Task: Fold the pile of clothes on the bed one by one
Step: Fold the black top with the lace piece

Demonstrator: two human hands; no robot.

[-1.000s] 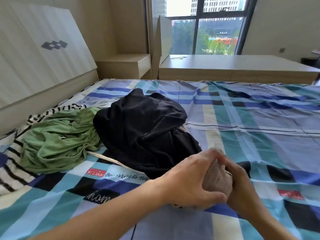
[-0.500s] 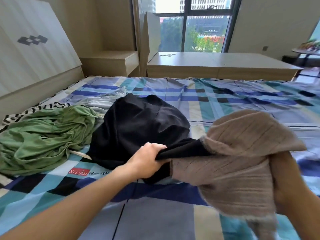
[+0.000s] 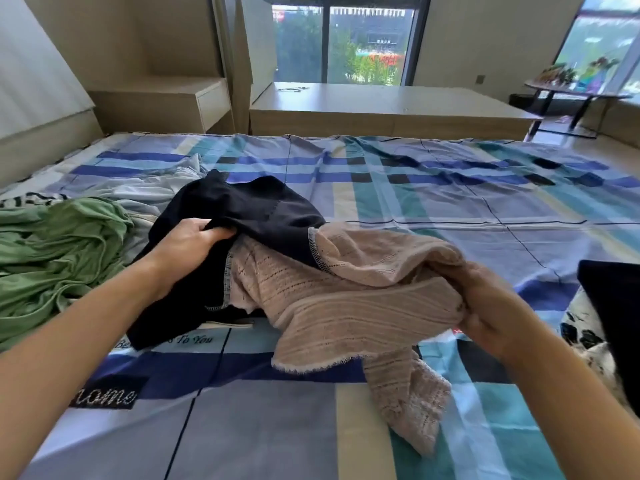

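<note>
From the head camera, the left hand (image 3: pixel 188 239) is closed on a fold of the black garment (image 3: pixel 249 209), which lies over part of the beige knit top (image 3: pixel 346 306). The right hand (image 3: pixel 491 306) grips the knit top's bunched right end, raised above the plaid bedsheet (image 3: pixel 450 188). A crumpled green garment (image 3: pixel 59 247) lies on the bed at left.

Bed (image 3: pixel 450 202) fills middle and lower frame. Clothes pile at left: crumpled garment (image 3: pixel 52 258) far left, second garment (image 3: pixel 249 209) right of it at centre. Knit top (image 3: pixel 346 306) lies partly under second garment, trailing toward lower right. Nightstand (image 3: pixel 166 98) upper left behind bed. Low cabinet (image 3: pixel 381 109) upper centre. Small table (image 3: pixel 575 95) upper right.
</note>
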